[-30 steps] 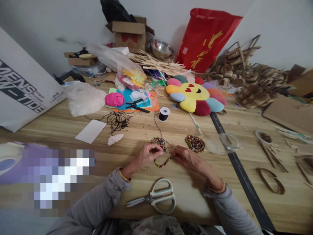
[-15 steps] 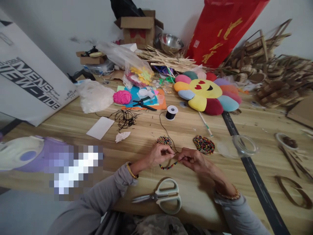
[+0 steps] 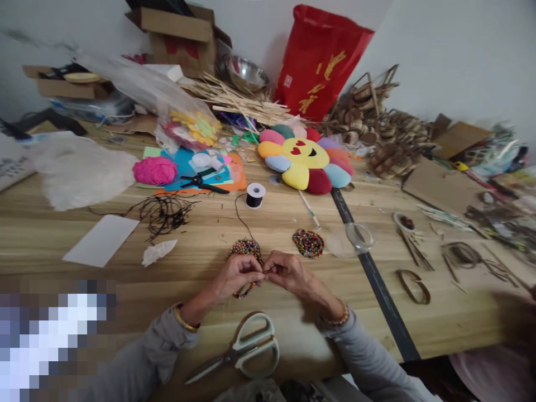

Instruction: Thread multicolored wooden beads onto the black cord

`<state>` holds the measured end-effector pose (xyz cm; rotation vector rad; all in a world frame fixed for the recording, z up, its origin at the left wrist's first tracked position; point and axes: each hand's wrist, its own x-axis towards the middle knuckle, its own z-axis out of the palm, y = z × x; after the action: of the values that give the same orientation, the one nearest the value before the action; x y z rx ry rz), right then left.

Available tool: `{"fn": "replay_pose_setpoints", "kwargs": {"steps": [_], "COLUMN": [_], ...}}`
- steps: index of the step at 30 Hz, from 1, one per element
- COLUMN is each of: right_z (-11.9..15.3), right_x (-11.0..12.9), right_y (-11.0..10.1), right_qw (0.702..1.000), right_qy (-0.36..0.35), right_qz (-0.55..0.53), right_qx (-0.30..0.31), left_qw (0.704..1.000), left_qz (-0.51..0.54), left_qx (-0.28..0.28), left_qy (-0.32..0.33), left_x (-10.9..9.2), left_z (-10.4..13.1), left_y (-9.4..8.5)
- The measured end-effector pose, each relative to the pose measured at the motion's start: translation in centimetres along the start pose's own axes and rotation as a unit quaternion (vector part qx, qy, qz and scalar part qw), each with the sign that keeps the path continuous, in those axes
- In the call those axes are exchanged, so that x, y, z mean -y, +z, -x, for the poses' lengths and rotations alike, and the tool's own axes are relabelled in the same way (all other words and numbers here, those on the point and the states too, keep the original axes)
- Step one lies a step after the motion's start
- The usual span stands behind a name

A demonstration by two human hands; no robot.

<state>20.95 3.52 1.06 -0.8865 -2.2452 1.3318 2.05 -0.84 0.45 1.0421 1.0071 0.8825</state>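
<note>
The left hand (image 3: 242, 273) and the right hand (image 3: 288, 272) almost touch, each with its grip pinched together on the black string (image 3: 248, 228). The little colorful beads (image 3: 245, 292) hang just under the left hand, over the bench (image 3: 310, 296).

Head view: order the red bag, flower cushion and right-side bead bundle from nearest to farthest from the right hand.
1. Bead bundle, just beyond the right hand.
2. Flower cushion, farther back.
3. Red bag, at the back by the wall.
</note>
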Motion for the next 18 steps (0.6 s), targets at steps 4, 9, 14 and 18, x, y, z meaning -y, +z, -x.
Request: {"fn": "replay_pose_setpoints", "kwargs": {"steps": [4, 9, 14, 18], "right_z": [0.1, 0.0, -0.2, -0.2], "right_x": [0.8, 2.0, 1.9, 1.5], "right_y": [-0.3, -1.0, -0.9, -1.0], "right_qw": [1.0, 0.999, 0.998, 0.997], "right_qy": [-0.002, -0.008, -0.035, -0.038], "right_qz": [-0.003, 0.037, 0.054, 0.063], "right_qx": [0.007, 0.005, -0.001, 0.019], "left_qw": [1.0, 1.0, 0.999, 0.999], "left_qz": [-0.006, -0.009, 0.0, -0.007], "left_qx": [-0.006, -0.027, -0.034, -0.039], "left_qy": [-0.006, -0.007, 0.002, -0.003], "left_x": [0.4, 0.5, 0.0, -0.3], "left_z": [-0.2, -0.3, -0.2, 0.0], "left_y": [-0.3, -0.3, -0.1, 0.1]}}
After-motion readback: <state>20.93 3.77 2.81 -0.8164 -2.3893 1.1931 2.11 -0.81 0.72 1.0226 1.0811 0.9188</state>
